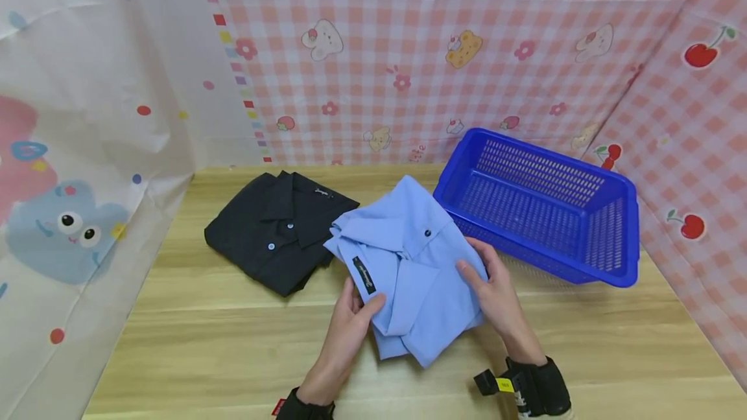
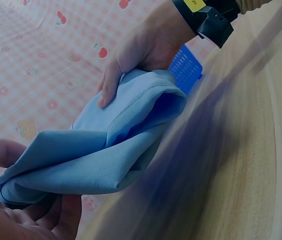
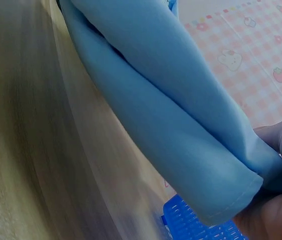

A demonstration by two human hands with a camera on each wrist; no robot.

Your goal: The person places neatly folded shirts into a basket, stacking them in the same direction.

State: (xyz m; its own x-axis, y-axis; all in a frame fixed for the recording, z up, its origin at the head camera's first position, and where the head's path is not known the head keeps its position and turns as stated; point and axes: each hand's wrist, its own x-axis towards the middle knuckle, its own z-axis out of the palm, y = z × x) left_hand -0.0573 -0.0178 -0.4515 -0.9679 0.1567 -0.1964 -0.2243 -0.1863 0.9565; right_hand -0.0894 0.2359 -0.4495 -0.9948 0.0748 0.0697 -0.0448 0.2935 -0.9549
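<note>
Left hand (image 1: 347, 332) and right hand (image 1: 502, 293) pinch a folded light-blue collared shirt (image 1: 446, 277) between them, the right nearer the blue perforated basket (image 1: 519, 203).

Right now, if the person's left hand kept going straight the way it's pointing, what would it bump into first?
The folded light-blue cloth shirt, whose edge the left hand pinches. Beyond it, probably the pink-and-white checked wall covering, though depth is hard to judge.

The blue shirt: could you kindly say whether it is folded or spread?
Folded: the blue shirt forms a compact, layered bundle between left hand and right hand.
</note>
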